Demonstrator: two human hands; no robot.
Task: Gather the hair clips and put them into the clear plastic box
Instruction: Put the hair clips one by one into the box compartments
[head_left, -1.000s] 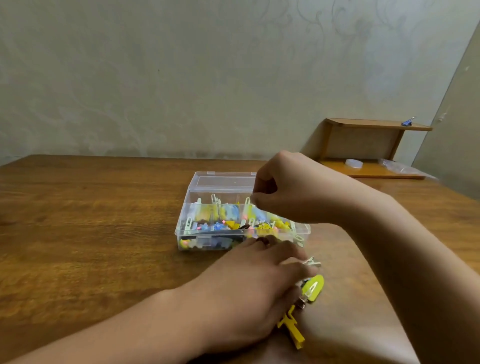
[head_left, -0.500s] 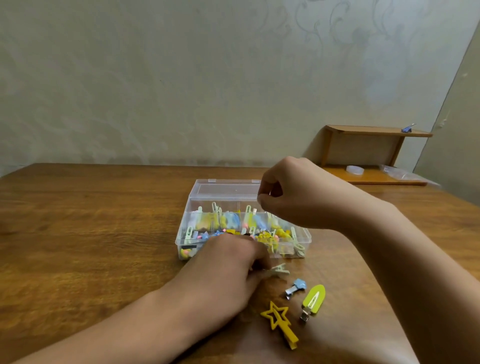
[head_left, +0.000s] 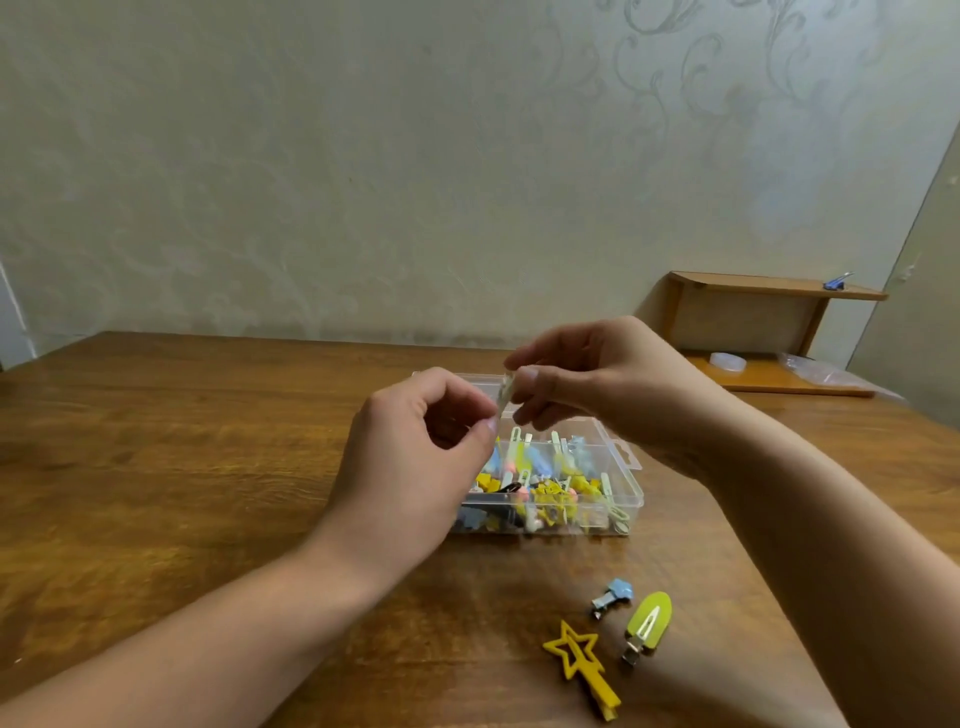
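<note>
A clear plastic box (head_left: 626, 470) stands open on the wooden table, holding several coloured hair clips. Above its left half my left hand (head_left: 415, 457) and my right hand (head_left: 587, 384) meet, and both pinch one small pale hair clip (head_left: 506, 393) between fingertips. Three clips lie loose on the table in front of the box: a small blue clip (head_left: 614, 596), a lime-green oval clip (head_left: 647, 623) and a yellow star clip (head_left: 584, 667).
The wooden table (head_left: 182, 467) stretches left and forward. A low wooden shelf (head_left: 769, 291) stands at the back right against the wall, with a small blue item (head_left: 836, 282) on top and clear plastic pieces on its lower board.
My left hand rose from the table with the pale clip and brought it up over the box, where my right hand now pinches it too. The camera view shifted slightly.
</note>
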